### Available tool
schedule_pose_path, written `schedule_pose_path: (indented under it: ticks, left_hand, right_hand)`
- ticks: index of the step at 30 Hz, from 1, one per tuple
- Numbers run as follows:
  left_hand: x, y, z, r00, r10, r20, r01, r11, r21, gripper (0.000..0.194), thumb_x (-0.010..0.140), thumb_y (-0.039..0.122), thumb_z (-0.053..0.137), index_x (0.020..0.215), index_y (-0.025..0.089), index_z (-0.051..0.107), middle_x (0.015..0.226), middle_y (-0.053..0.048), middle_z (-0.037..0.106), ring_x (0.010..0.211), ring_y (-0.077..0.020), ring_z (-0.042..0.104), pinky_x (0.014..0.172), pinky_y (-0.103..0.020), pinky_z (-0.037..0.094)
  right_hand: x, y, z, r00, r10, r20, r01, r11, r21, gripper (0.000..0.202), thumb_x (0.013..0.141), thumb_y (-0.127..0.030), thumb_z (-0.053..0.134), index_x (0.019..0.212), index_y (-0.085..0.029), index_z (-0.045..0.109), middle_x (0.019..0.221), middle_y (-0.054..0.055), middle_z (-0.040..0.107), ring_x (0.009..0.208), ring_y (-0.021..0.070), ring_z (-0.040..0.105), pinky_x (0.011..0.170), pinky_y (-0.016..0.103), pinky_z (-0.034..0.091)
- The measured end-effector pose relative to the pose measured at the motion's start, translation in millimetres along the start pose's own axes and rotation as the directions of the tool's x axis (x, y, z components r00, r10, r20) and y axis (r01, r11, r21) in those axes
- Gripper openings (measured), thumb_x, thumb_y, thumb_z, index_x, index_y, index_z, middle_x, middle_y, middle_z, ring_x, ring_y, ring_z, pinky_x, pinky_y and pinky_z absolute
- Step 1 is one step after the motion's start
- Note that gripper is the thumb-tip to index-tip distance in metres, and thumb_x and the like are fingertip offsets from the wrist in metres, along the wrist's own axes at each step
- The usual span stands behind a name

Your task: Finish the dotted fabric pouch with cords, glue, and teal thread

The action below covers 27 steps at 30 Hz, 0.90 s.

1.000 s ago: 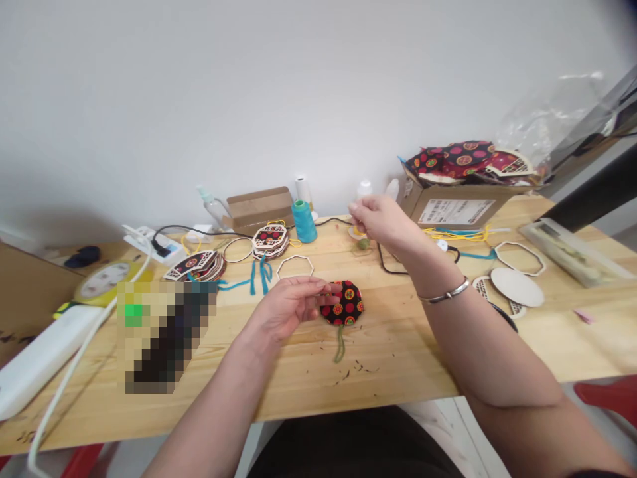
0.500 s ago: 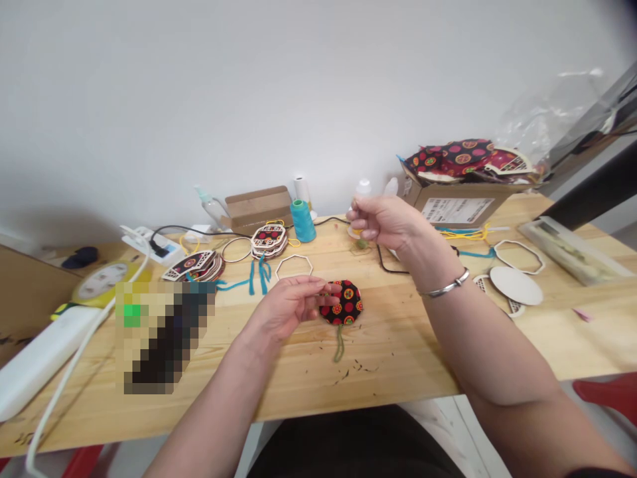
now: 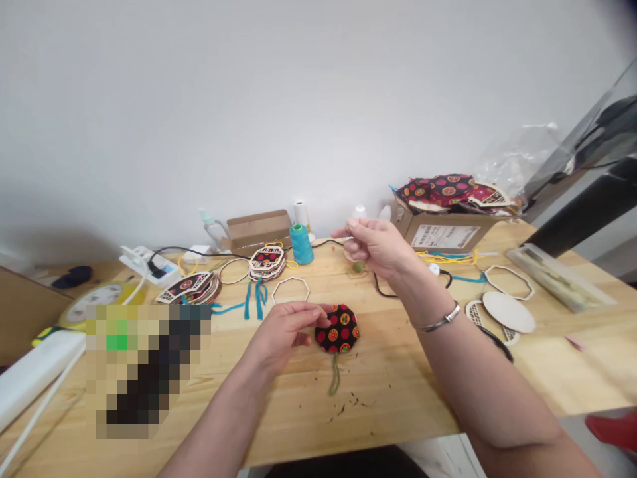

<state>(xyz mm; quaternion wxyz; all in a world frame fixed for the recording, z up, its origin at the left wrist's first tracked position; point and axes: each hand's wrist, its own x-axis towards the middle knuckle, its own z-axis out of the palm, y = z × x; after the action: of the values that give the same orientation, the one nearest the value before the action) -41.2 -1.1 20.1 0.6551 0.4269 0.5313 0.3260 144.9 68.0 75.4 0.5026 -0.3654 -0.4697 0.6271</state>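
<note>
A black fabric-covered octagon (image 3: 338, 332) with red and yellow flower dots faces me over the middle of the table. My left hand (image 3: 293, 328) is closed at its upper left edge, thumb and fingers holding it. An olive-green cord loop (image 3: 335, 378) hangs from its lower edge. Raised up and to the right, my right hand (image 3: 375, 249) is pinched closed. What lies between its fingertips is too small to make out. Under that hand a small olive-green tuft (image 3: 358, 267) shows.
A teal thread cone (image 3: 301, 245) stands behind. Stacked patterned frames (image 3: 267, 263) sit left of it. A cardboard box (image 3: 442, 232) of fabric pieces is at right, near a white oval disc (image 3: 510, 312). A white cable (image 3: 60, 378) crosses the left side. Dark scraps (image 3: 348, 401) litter the front.
The view has tilted up, so everything sits lower in the picture. My right hand stays raised and pinched, its index finger now pointing left. My left hand stays at the octagon's edge.
</note>
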Motion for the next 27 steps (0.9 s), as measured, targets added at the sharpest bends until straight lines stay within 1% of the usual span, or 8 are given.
schedule_pose_path:
  ticks: [7,11,13,16,17,19,23,27]
  left_hand:
    - [-2.6,1.1,4.6,0.999,0.045,0.008,-0.045,0.997,0.059,0.02,0.065,0.031,0.069,0.074,0.014,0.074,0.082,-0.011,0.071,0.062,-0.0149,0.057,0.046,-0.021,0.032]
    - [-5.7,4.6,-3.5,0.953,0.276,-0.124,-0.227,0.923,0.31,0.017,0.063,0.029,0.072,0.075,0.017,0.074,0.116,-0.013,0.062,0.098,-0.0267,0.058,0.074,-0.03,0.044]
    - [-9.0,7.5,-8.8,0.807,0.515,-0.29,-0.328,0.798,0.506,0.028,0.065,0.029,0.072,0.092,0.02,0.072,0.128,-0.012,0.054,0.119,-0.0317,0.045,0.093,-0.037,0.037]
    - [-16.8,13.3,-9.6,0.471,0.8,-0.372,-0.407,0.571,0.713,0.041,0.076,0.026,0.062,0.117,0.022,0.059,0.143,-0.009,0.036,0.132,-0.0291,0.029,0.106,-0.04,0.022]
    - [-19.4,15.1,-7.0,0.431,0.826,-0.362,-0.432,0.542,0.721,0.043,0.08,0.026,0.057,0.123,0.023,0.054,0.146,-0.007,0.032,0.132,-0.0271,0.03,0.107,-0.039,0.022]
    - [-22.7,17.3,1.7,0.452,0.828,-0.332,-0.523,0.548,0.653,0.04,0.084,0.027,0.053,0.123,0.026,0.053,0.145,-0.004,0.035,0.131,-0.025,0.032,0.107,-0.036,0.023]
    - [-17.5,13.0,21.8,0.764,0.607,-0.22,-0.603,0.793,0.091,0.037,0.084,0.036,0.052,0.12,0.026,0.056,0.123,-0.005,0.057,0.113,-0.0219,0.051,0.095,-0.032,0.038]
    - [-9.1,2.5,29.0,0.896,0.434,-0.09,-0.443,0.865,-0.236,0.031,0.083,0.041,0.053,0.106,0.021,0.06,0.087,-0.003,0.064,0.062,-0.0098,0.052,0.06,-0.024,0.043]
  right_hand:
    - [-1.2,0.8,2.6,0.99,-0.015,0.138,-0.001,0.994,0.109,0.027,0.075,-0.03,0.061,0.062,-0.016,0.042,0.055,-0.006,0.04,0.043,0.002,0.026,0.042,0.019,0.012]
    - [-8.0,-3.2,6.5,0.989,-0.048,0.143,0.047,0.999,0.009,0.028,0.073,-0.034,0.062,0.064,-0.015,0.043,0.055,-0.006,0.042,0.044,0.0021,0.029,0.042,0.019,0.015]
    - [-12.1,-5.3,9.9,0.988,-0.056,0.145,0.066,0.996,-0.062,0.027,0.075,-0.033,0.061,0.063,-0.015,0.044,0.054,-0.006,0.042,0.044,0.0023,0.03,0.042,0.019,0.017]
    - [-17.3,-5.5,16.9,0.987,-0.05,0.156,0.074,0.986,-0.153,0.025,0.077,-0.03,0.058,0.062,-0.015,0.045,0.054,-0.006,0.043,0.044,0.0026,0.031,0.043,0.019,0.021]
    - [-18.8,-4.9,19.7,0.984,-0.044,0.17,0.074,0.982,-0.176,0.025,0.078,-0.03,0.056,0.062,-0.015,0.045,0.053,-0.005,0.043,0.044,0.0028,0.031,0.043,0.019,0.022]
    - [-22.0,-3.2,25.7,0.977,-0.032,0.209,0.078,0.973,-0.216,0.025,0.08,-0.03,0.053,0.062,-0.015,0.045,0.053,-0.005,0.043,0.045,0.0033,0.032,0.043,0.019,0.024]
    - [-28.2,-0.4,35.8,0.962,-0.012,0.273,0.102,0.943,-0.317,0.022,0.08,-0.026,0.051,0.061,-0.015,0.047,0.051,-0.006,0.042,0.047,0.0049,0.036,0.046,0.019,0.029]
    - [-29.1,3.0,38.9,0.971,0.022,0.237,0.083,0.903,-0.422,0.02,0.08,-0.024,0.05,0.061,-0.016,0.048,0.052,-0.005,0.045,0.049,0.0065,0.041,0.048,0.02,0.033]
